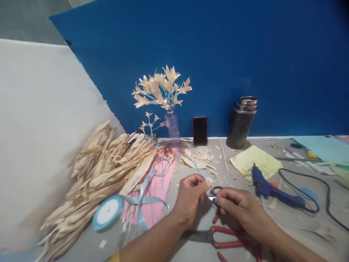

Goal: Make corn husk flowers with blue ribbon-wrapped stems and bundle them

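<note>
Head view, looking down at a grey counter (286,222) set against a matte blue backboard (245,54). At the left lies one large heap of dried corn husks (103,171), pale tan, papery and long-leaved. Just in front of it sits one spool of light blue satin ribbon (107,213), its loose end curling over a pink paper sheet (158,182). At the back stand one clear plastic bottle (172,127) holding a bunch of cream husk flowers (162,87) on blue stems, one dark phone (200,130) propped upright, and one dark metal flask (241,122). To the right lie a yellow paper sheet (255,162) and one blue glue gun (272,189) with a black cord. The left hand (189,196) is closed, pinching a thin blue-wrapped stem (198,169) that slants up and away from the fingers. The right hand (237,207), fingers curled narrow, grips small dark-handled scissors (215,193) touching the stem's near end. One larger pair of red-handled scissors (218,236) lies flat beneath both wrists.
</note>
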The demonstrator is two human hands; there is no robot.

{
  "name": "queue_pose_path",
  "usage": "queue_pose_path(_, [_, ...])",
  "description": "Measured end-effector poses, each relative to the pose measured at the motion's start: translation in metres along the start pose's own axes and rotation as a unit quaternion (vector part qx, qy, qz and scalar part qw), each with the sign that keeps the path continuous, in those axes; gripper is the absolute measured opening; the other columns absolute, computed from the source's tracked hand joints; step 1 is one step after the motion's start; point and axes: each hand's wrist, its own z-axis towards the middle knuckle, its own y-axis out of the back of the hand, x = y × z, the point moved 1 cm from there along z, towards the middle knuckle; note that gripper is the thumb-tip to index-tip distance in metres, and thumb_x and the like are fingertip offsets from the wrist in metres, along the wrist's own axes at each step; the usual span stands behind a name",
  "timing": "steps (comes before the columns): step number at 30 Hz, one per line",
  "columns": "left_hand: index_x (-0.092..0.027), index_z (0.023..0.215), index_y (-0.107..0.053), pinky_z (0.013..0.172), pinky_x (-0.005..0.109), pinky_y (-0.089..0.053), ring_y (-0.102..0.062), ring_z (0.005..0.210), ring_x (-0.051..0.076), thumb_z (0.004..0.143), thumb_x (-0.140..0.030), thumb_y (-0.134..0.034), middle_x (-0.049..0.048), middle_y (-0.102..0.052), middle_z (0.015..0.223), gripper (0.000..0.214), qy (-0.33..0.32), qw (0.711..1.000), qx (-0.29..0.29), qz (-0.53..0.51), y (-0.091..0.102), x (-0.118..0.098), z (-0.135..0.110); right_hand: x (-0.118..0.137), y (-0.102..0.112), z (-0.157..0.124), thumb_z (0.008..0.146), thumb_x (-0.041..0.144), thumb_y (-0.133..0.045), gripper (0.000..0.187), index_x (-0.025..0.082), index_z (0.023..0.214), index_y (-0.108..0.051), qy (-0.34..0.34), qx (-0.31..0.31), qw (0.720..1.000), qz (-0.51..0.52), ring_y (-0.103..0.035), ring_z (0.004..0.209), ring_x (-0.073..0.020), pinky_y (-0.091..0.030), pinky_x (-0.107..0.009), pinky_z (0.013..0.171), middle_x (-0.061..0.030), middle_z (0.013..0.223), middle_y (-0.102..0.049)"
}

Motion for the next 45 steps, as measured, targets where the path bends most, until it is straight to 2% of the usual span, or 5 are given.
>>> queue_pose_path(7, [-0.017,0.063,-0.055,0.047,0.022,-0.024,-0.034,0.042,0.005,0.063,-0.026,-0.079,-0.0079,-0.044,0.045,0.025,0.010,1.000,0.008,-0.008,-0.001,-0.001,-0.001,-0.004,-0.005,0.000,0.085,0.050,-0.058,0.037,0.019,0.066,-0.055,-0.067,0.050,0.991,0.107,-0.030,0.041,-0.0068,-0.021,-0.020,0.042,0.0067,0.050,-0.047])
queue_pose_path(13, [-0.018,0.061,-0.052,0.047,0.022,-0.023,-0.034,0.043,0.005,0.059,-0.025,-0.079,-0.0080,-0.043,0.045,0.028,0.032,0.998,0.019,-0.041,-0.001,-0.001,-0.001,-0.005,-0.010,0.000,0.081,0.056,-0.064,0.040,0.017,0.073,-0.059,-0.098,0.124,0.962,0.222,-0.035,0.044,-0.0061,-0.030,-0.019,0.046,0.0051,0.054,-0.054])
queue_pose_path(21, [-0.018,0.060,-0.052,0.047,0.023,-0.024,-0.032,0.043,0.006,0.064,-0.025,-0.076,-0.0082,-0.041,0.044,0.025,0.001,1.000,-0.013,0.016,-0.001,-0.001,0.000,-0.006,-0.006,0.005,0.076,0.040,-0.068,0.025,0.020,0.069,-0.055,-0.103,0.021,0.979,0.172,-0.031,0.037,-0.0048,-0.019,-0.019,0.039,0.0060,0.052,-0.057])
queue_pose_path(36, [-0.017,0.062,-0.053,0.049,0.022,-0.026,-0.035,0.045,0.006,0.063,-0.023,-0.075,-0.0067,-0.047,0.050,0.022,0.035,0.999,0.027,0.010,-0.002,0.000,-0.004,0.000,-0.004,0.001,0.086,0.055,-0.057,0.039,0.018,0.072,-0.058,-0.089,0.162,0.972,0.148,-0.038,0.043,-0.0073,-0.026,-0.020,0.044,0.0022,0.057,-0.059])
queue_pose_path(45, [-0.019,0.055,-0.049,0.049,0.022,-0.026,-0.036,0.049,0.008,0.063,-0.021,-0.067,-0.0060,-0.044,0.048,0.019,-0.004,0.978,0.038,0.203,-0.013,0.002,-0.013,0.008,0.025,0.007,0.084,0.045,-0.062,0.027,0.019,0.079,-0.065,0.031,-0.098,0.995,0.014,-0.051,0.063,-0.0143,-0.039,-0.025,0.057,0.0007,0.069,-0.059])
